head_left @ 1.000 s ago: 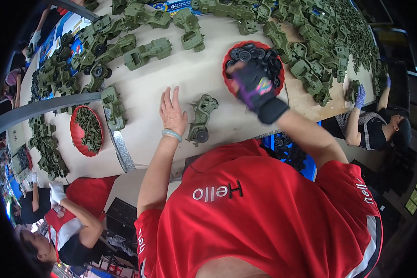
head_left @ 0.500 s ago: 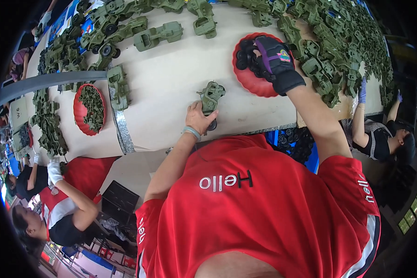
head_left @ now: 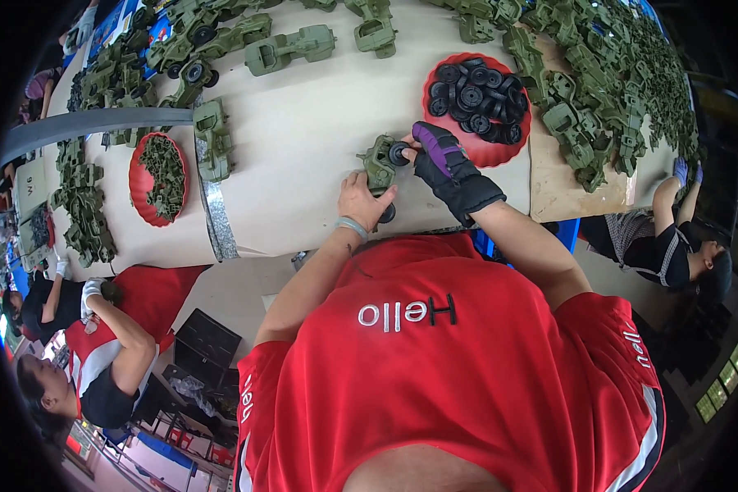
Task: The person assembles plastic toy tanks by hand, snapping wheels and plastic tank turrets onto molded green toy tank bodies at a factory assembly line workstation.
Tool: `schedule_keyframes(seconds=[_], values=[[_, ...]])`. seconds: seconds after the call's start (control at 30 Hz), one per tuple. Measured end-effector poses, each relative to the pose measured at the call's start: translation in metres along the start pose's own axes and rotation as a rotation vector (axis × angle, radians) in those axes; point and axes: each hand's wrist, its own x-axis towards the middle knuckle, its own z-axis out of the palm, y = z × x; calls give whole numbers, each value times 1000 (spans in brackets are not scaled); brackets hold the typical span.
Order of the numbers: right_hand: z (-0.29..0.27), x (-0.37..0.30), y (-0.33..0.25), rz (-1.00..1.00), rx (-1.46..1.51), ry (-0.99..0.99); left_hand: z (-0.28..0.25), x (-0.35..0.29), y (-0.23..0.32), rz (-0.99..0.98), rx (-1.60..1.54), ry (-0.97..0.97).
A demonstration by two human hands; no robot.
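My bare left hand [head_left: 361,200] grips a green toy jeep [head_left: 379,168] on the table near its front edge. One black wheel [head_left: 387,214] shows at the jeep's near end, beside my left thumb. My right hand [head_left: 444,164], in a black and purple glove with bare fingertips, pinches another black toy wheel [head_left: 399,153] against the jeep's far right side. Whether that wheel is seated on the axle I cannot tell. Just beyond my right hand stands a red scalloped bowl [head_left: 435,86] heaped with black wheels [head_left: 477,97].
Green toy jeeps [head_left: 291,49] line the far side, with a dense pile [head_left: 590,107] at right. A red bowl of small green parts [head_left: 162,176] stands left, near a grey curved bar [head_left: 98,123]. Co-workers sit at left [head_left: 98,353] and right [head_left: 672,238].
My right hand has come out of the wheel bowl, toward me and leftward, bringing a wheel to the jeep. My left hand still holds the jeep.
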Motion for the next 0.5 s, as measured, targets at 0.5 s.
schedule_keyframes(seconds=[0.5], values=[[31,54,-62,-758,-899,-184,2,1,-5,67,-6,46]])
